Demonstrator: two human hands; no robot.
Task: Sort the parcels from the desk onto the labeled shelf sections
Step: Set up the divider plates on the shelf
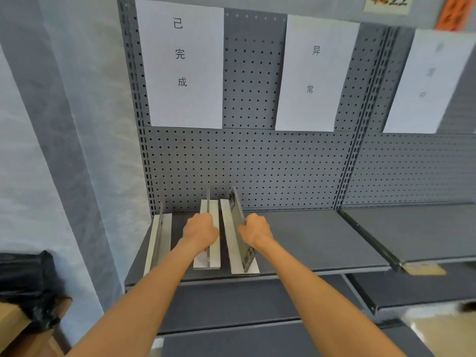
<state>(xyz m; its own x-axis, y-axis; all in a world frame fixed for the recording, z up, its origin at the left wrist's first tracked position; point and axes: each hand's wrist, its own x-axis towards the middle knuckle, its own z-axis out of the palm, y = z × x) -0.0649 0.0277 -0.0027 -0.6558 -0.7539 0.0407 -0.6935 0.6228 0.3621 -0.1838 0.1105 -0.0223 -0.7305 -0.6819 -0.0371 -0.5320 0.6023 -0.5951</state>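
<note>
Head view: left hand (201, 231) grips middle divider (208, 228), right hand (255, 231) grips right divider (238, 233) near shelf (322, 240) front-left corner; uneven push could tip either.

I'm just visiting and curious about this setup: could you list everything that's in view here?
Metal dividers: three, silver-grey, upright on the left of the top shelf.
Shelf: dark grey, with pegboard back, lower tiers below.
Paper labels: three, white, on the pegboard; the rightmost is blurred.
Black bag: one, lower left, on a brown cardboard box.
Left hand: grips the middle divider.
Right hand: grips the right divider.
</note>
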